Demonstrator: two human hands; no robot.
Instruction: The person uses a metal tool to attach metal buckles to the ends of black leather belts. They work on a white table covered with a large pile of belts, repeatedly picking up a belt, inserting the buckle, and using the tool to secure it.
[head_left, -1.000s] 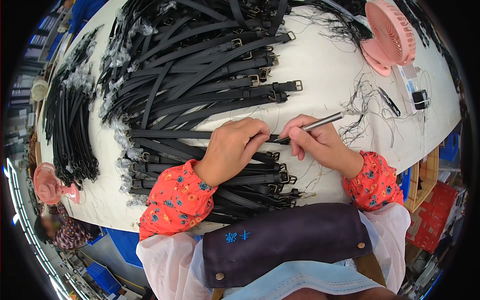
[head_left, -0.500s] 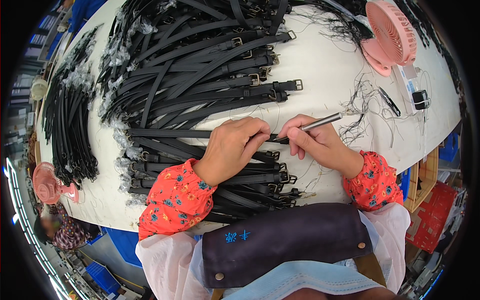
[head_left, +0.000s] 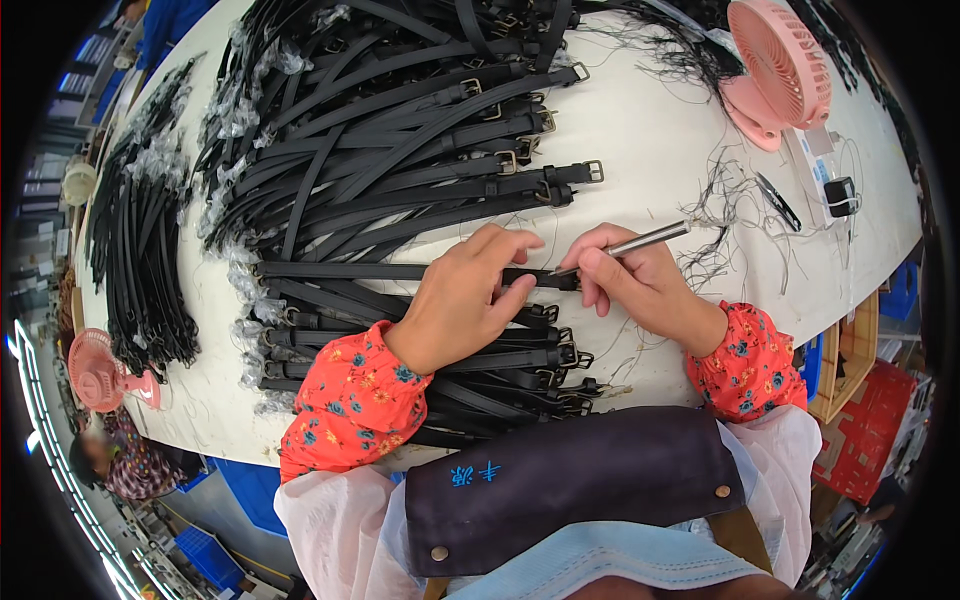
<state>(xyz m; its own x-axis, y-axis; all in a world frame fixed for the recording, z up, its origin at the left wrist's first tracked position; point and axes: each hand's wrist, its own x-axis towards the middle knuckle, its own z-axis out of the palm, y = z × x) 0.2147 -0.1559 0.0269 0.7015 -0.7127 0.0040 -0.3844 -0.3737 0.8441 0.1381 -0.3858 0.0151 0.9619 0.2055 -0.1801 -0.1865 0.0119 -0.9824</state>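
My right hand (head_left: 630, 275) grips a slim silver metal rod-shaped tool (head_left: 648, 240), held like a pen. The tool's lower tip meets the buckle end of a black belt (head_left: 350, 270), and my fingers hide part of that end. Above the same belt, my left hand (head_left: 465, 295) has its thumb and forefinger spread apart, with nothing seen between them. Its other fingers are hidden beneath the palm. More black belts with metal buckles (head_left: 568, 355) lie in a row on the near side, partly under my left forearm.
A large heap of black belts (head_left: 400, 130) covers the far middle of the white table (head_left: 640, 130). Another bundle (head_left: 150, 230) lies at the left. Pink fans (head_left: 780, 65) (head_left: 95, 370), black tweezers (head_left: 778, 202) and loose black threads (head_left: 715, 210) are also there. One person (head_left: 130, 455) sits at lower left.
My left thumb and forefinger have parted from a pinch at the belt's end, and the forefinger has lifted away. My right hand has barely moved, still holding the tool.
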